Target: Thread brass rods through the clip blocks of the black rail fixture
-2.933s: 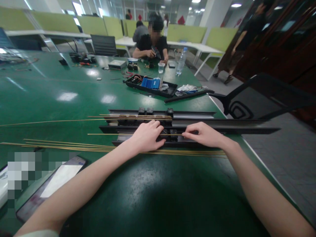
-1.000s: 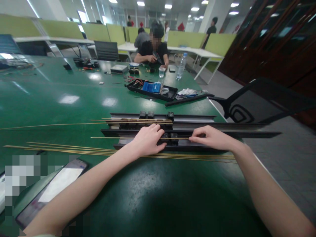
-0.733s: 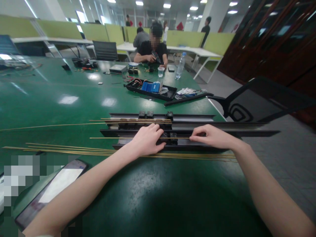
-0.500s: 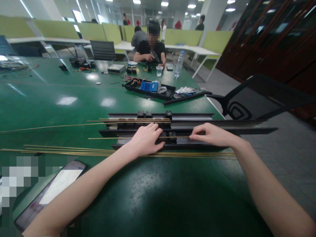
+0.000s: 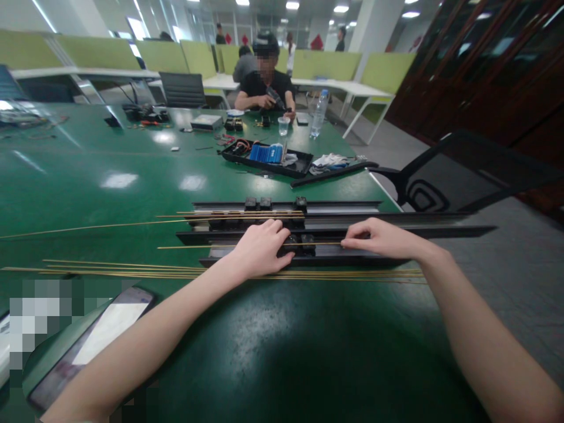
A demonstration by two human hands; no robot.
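Observation:
Thumb and fingertips of my right hand (image 5: pixel 376 238) pinch the right end of a thin brass-coloured rod (image 5: pixel 326 243). The rod runs leftward over small black blocks and past my left hand, its far end showing at the left. My left hand (image 5: pixel 259 249) is closed around a black block (image 5: pixel 291 240) in the nearest black channel rail (image 5: pixel 361 261); its fingers partly hide the block. A second block (image 5: pixel 308 245) sits just right of it. Behind lie more black rails (image 5: pixel 440 232) with similar blocks and thin rods (image 5: pixel 198 215) on top.
Several loose brass rods (image 5: pixel 132 271) lie in front of the rails. A phone (image 5: pixel 110 329) is beside my left forearm. Farther back are a black tray (image 5: pixel 304 167), gloves (image 5: pixel 330 163) and a water bottle (image 5: pixel 318 117). A person (image 5: pixel 268 88) holds a tool across the table.
My right hand has shifted very slightly to the right at the rod's end. My left hand stays on the block.

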